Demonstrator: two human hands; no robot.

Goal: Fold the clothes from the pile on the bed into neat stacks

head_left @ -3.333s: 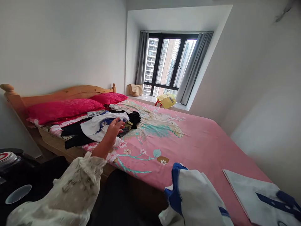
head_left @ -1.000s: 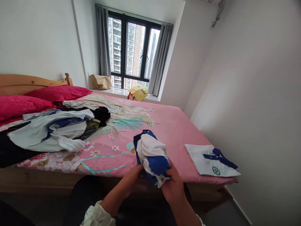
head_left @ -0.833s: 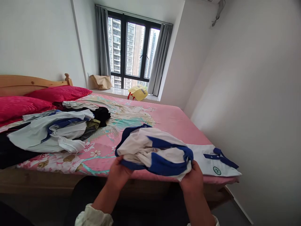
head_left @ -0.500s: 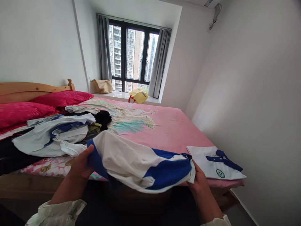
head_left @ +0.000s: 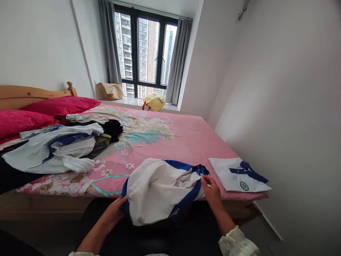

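Note:
A white and blue shirt lies bunched at the bed's front edge, part of it hanging over my lap. My left hand grips its blue left end, the fingertips hidden behind the cloth. At the other end, my right hand pinches the fabric beside the dark blue part, which looks like the collar. Just right of that hand lies a folded white polo shirt with a navy collar and a round green badge.
A heap of clothes, white, blue and black, covers the bed's left side near red pillows. The pink flowered bedsheet stretches to the window ledge, where a brown paper bag and a yellow bag stand. A wall rises at right.
The shirt, stretched between both hands before, has come down onto the bed edge and is more bunched. My hands have moved closer together, and the view has tilted slightly down.

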